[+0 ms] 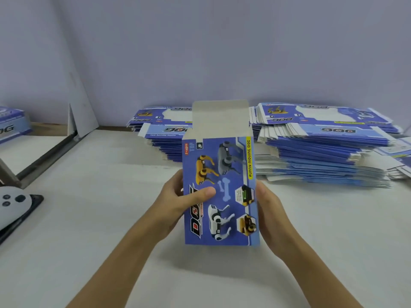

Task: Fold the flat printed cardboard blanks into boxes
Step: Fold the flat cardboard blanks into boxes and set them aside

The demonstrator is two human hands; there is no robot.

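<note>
One box (220, 190) mid-fold, held up over the middle of the white bench (89, 252). Left hand (178, 205) grips its left side, thumb across the printed face; right hand (270, 212) clasps the right edge, fingers hidden behind. Body looks squared up, far-end flap (220, 117) stands open, untucked; near end can't be judged. Big stacks of flat blanks (322, 152) along the bench's far edge, so most work remains. One apparently finished box (12, 125) at the far left edge. White controller (11, 207) at left edge.
</note>
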